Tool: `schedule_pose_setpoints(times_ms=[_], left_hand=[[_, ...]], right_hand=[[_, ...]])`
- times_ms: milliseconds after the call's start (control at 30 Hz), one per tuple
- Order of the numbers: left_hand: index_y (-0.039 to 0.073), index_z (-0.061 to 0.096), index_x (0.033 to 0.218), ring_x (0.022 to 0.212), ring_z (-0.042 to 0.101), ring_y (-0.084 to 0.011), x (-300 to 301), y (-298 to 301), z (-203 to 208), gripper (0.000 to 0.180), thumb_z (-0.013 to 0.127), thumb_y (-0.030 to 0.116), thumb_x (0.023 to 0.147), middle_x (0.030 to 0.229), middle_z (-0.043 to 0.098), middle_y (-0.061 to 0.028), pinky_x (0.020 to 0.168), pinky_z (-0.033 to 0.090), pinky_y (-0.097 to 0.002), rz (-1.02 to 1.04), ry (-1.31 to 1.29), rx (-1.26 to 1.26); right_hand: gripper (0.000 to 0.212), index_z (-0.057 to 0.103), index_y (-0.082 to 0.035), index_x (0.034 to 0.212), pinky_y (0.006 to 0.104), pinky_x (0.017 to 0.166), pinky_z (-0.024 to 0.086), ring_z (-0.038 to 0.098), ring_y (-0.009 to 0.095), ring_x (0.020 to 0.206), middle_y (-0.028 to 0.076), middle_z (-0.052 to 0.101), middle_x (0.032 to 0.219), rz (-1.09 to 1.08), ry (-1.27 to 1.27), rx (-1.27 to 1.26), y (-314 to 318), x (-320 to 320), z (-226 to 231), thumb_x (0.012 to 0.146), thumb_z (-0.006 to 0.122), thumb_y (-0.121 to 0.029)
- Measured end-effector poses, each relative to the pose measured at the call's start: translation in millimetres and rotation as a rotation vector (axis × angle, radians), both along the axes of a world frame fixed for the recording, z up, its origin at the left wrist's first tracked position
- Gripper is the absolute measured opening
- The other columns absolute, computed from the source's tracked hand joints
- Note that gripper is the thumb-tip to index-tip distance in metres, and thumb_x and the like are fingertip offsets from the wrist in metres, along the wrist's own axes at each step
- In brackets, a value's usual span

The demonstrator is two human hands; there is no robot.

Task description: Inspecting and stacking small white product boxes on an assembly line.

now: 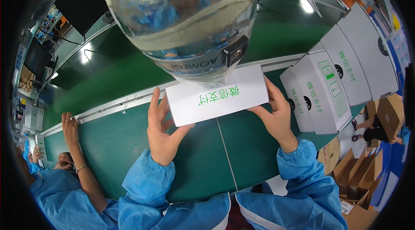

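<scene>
A white oblong carton box (194, 111) with green print on its side is held level between my two hands above the green bench. My left hand (165, 133) grips its left end, thumb along the lower edge and fingers behind. At the other end my right hand (276, 111) clasps the box between thumb and fingers. Directly beyond the box, a large shiny rounded device (181, 27) with a dark clamp band and clear film at its narrow end covers part of the box's far edge. Whether they touch, I cannot tell.
White printed boxes (311, 96) stand stacked at the right. A co-worker's hand (70, 128) rests near the bench's metal rail (129, 97) at the left. Open brown cartons (356, 174) sit on the floor at lower right. A dark monitor (86, 3) stands at far left.
</scene>
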State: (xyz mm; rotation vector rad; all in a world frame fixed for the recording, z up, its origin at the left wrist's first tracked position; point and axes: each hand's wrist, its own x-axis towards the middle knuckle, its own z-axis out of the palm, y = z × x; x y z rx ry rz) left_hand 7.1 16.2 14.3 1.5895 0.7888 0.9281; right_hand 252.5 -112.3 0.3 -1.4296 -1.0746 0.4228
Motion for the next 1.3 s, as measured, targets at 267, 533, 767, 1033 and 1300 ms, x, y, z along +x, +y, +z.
schedule_pose_setpoints(times_ms=[267,533,767,1033,1300], left_hand=[[0.001,0.032,0.154,0.127,0.057,-0.0318,-18.2,-15.5,16.8,0.094,0.080,0.004,0.074,0.144,0.051,-0.0199,0.100,0.052,-0.0432,-0.130,0.205,0.130],[0.003,0.070,0.104,0.087,0.069,-0.0206,-19.1,-79.0,8.4,0.031,0.078,0.014,0.076,0.097,0.070,-0.0095,0.074,0.056,-0.0304,-0.631,-0.124,1.050],[0.003,0.068,0.118,0.098,0.070,-0.0292,-11.2,-90.7,-48.5,0.035,0.071,0.008,0.083,0.106,0.072,-0.0142,0.081,0.057,-0.0409,-0.887,0.198,0.400],[0.001,0.065,0.119,0.091,0.069,-0.0226,2.6,-91.1,-16.2,0.047,0.084,0.009,0.077,0.111,0.067,-0.0131,0.074,0.058,-0.0307,-0.725,0.238,-0.002],[0.009,0.023,0.156,0.133,0.048,-0.0305,122.2,-113.1,10.1,0.083,0.072,0.023,0.090,0.146,0.044,-0.0177,0.100,0.050,-0.0464,-0.888,0.007,-0.334]], right_hand=[[0.075,0.045,0.001,0.146,0.0354,0.103,0.049,0.060,0.022,0.123,0.015,0.059,0.137,-0.027,0.059,-0.105,-27.5,-4.8,7.0,0.080,0.080,0.001],[0.073,0.046,0.000,0.146,0.0357,0.097,0.052,0.061,0.022,0.120,0.014,0.060,0.137,-0.032,0.103,-0.270,-58.1,-51.6,-3.0,0.081,0.080,-0.004],[0.066,0.040,-0.001,0.148,0.0400,0.113,0.039,0.040,0.036,0.142,0.021,0.036,0.156,0.584,-0.122,0.098,30.6,-135.3,21.4,0.091,0.069,-0.018],[0.038,0.063,-0.001,0.122,0.0504,0.107,0.041,0.051,0.038,0.130,0.026,0.046,0.145,-0.635,-0.846,0.215,-158.6,-13.7,33.1,0.085,0.062,-0.004],[0.059,0.028,0.003,0.154,0.0421,0.119,0.026,0.034,0.029,0.146,0.020,0.034,0.157,-0.623,0.118,0.229,-170.2,34.0,25.5,0.103,0.051,-0.017]])
